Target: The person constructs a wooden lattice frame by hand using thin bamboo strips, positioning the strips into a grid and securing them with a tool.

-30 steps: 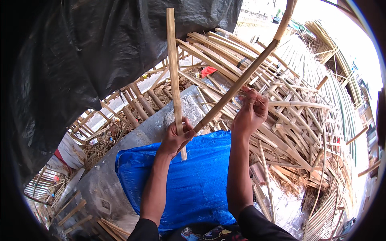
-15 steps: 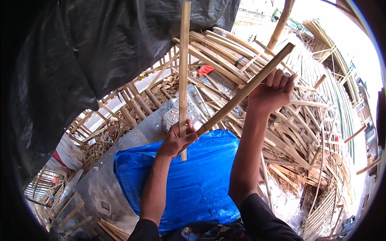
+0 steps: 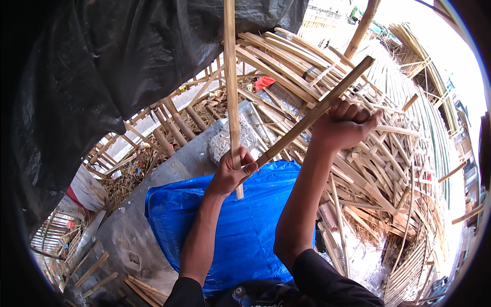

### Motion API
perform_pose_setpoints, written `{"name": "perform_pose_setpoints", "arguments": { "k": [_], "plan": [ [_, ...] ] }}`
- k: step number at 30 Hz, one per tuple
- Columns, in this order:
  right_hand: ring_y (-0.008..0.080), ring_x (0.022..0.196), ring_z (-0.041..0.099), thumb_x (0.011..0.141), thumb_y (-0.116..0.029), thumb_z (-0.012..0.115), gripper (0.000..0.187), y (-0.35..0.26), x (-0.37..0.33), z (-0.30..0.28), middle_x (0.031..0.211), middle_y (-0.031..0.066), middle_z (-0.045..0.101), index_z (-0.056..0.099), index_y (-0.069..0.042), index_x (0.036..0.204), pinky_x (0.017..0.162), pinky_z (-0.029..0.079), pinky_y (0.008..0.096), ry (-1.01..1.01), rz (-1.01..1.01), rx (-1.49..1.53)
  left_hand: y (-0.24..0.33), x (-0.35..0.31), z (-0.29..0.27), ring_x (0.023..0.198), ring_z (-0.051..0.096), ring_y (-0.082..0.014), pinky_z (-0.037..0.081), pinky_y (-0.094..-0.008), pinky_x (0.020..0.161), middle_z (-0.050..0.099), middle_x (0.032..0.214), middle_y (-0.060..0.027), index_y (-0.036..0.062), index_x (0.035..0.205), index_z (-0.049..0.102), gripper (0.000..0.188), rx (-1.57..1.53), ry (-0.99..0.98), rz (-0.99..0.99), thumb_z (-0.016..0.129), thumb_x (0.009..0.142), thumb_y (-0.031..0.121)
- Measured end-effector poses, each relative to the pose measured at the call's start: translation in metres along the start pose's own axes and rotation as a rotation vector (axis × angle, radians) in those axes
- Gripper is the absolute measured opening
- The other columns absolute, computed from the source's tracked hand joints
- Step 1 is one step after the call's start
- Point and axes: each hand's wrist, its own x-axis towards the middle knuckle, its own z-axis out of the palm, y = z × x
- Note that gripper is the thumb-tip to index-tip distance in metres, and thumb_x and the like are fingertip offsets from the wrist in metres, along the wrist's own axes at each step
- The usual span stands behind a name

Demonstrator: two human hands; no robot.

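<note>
Closed around the lower end of an upright bamboo strip (image 3: 231, 87), my left hand (image 3: 229, 174) also pinches the near end of a second, slanting bamboo strip (image 3: 307, 120). The two strips form a V that opens away from me. My right hand (image 3: 343, 127) is curled into a fist beside the upper part of the slanting strip. Whatever its fingers hold, if anything, is hidden. Below both arms a blue tarpaulin (image 3: 240, 230) covers my lap area.
A large heap of split bamboo (image 3: 378, 174) fills the right side. Black plastic sheeting (image 3: 102, 66) hangs at the upper left. A pale rough stone (image 3: 230, 140) lies on the grey slab (image 3: 176, 171) beyond the tarpaulin. Bamboo framework (image 3: 171, 123) stands at the left.
My right hand has shifted slightly down and right, its fingers curled tighter. My left hand has moved a little right, and the upright strip now reaches past the top edge of the picture.
</note>
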Motion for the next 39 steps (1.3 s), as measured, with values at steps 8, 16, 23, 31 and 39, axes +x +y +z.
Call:
{"name": "perform_pose_setpoints", "arguments": {
  "k": [8,16,23,31,39],
  "plan": [
    [0.0087,0.036,0.042,0.105,-0.029,0.042,0.063,0.004,-0.024,0.011,0.044,0.0053,0.052,0.041,-0.008,0.046,0.04,0.027,0.0238,-0.482,-0.809,-1.059,0.002,0.001,0.003,0.066,0.055,-0.005,0.044,-0.0204,0.058,0.063,0.077,-0.0022,0.0141,0.089,0.04,0.036,-0.024,-0.025,0.082,0.075,0.086,0.004],
    [0.0168,0.043,0.037,0.1,-0.016,0.046,0.045,-0.005,-0.074,0.01,0.054,-0.0023,0.031,0.029,-0.011,0.058,0.041,0.026,0.0293,-1.503,-0.599,-0.667,0.001,0.007,-0.011,0.07,0.056,-0.0079,0.043,-0.0214,0.057,0.06,0.078,0.0008,0.0171,0.08,0.04,0.034,-0.168,0.103,-0.001,0.071,0.089,0.005],
    [0.0144,0.041,0.034,0.096,-0.022,0.055,0.053,-0.043,-0.112,-0.003,0.052,-0.0033,0.024,0.025,-0.013,0.053,0.04,0.024,0.029,-1.544,-0.406,-0.723,-0.002,0.009,-0.026,0.067,0.053,-0.0085,0.037,-0.0189,0.051,0.059,0.078,-0.0056,0.0208,0.085,0.049,0.023,-0.235,0.211,0.032,0.069,0.093,0.013],
    [0.0477,0.145,0.014,0.081,-0.046,0.077,0.117,-0.048,0.03,-0.055,0.16,0.0242,0.015,-0.002,-0.005,0.156,0.118,0.011,0.0646,-0.061,0.059,-2.462,0.004,0.01,-0.017,0.071,0.058,-0.0099,0.043,-0.0221,0.056,0.061,0.08,-0.0012,0.0166,0.082,0.049,0.025,-0.223,0.159,0.069,0.072,0.09,0.009],
    [0.0159,0.087,0.067,0.085,-0.038,0.077,0.056,-0.022,-0.063,-0.031,0.1,0.0137,0.072,0.064,0.003,0.121,0.075,0.053,0.03,-0.596,0.593,-1.291,0.004,0.005,-0.015,0.065,0.055,-0.006,0.042,-0.02,0.054,0.06,0.079,-0.0024,0.0166,0.089,0.053,0.02,-0.02,0.097,0.058,0.072,0.091,0.023]
  ]
}}
